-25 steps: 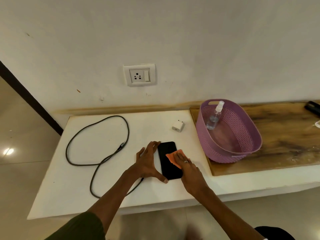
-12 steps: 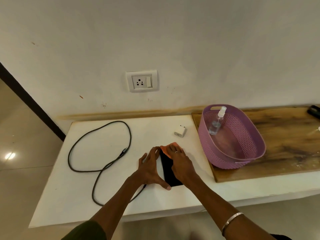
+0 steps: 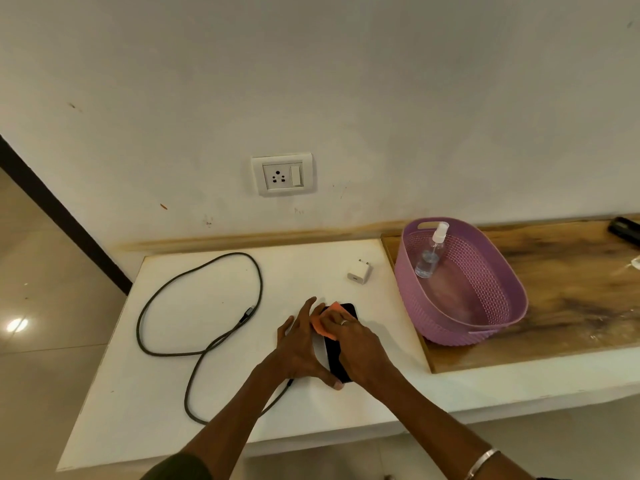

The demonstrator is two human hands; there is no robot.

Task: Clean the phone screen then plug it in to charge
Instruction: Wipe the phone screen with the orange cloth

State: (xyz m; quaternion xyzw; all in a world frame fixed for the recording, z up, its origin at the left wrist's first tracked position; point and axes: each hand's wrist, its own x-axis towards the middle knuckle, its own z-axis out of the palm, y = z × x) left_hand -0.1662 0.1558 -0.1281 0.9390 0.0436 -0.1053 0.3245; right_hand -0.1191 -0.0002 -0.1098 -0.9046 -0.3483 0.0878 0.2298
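A black phone [image 3: 335, 358] lies flat on the white counter [image 3: 214, 341], screen up. My left hand [image 3: 301, 351] braces its left edge, fingers spread and thumb at the near corner. My right hand [image 3: 356, 344] presses an orange cloth [image 3: 323, 322] on the upper part of the screen. A dark charging cable [image 3: 194, 306] loops on the counter to the left, its plug end [image 3: 248, 311] near my left hand. A small white charger adapter [image 3: 358, 271] sits behind the phone. The wall socket [image 3: 282, 174] is above it.
A purple basket [image 3: 498, 317] holding a clear spray bottle [image 3: 431, 251] stands on a wooden board [image 3: 571, 292] to the right. A dark object [image 3: 625, 230] lies at the far right edge. The counter's left end drops to a tiled floor [image 3: 45, 306].
My right hand slid the orange cloth from the middle of the screen up to the phone's far end, and it now rests a little back from there. My left hand stayed at the phone's left edge.
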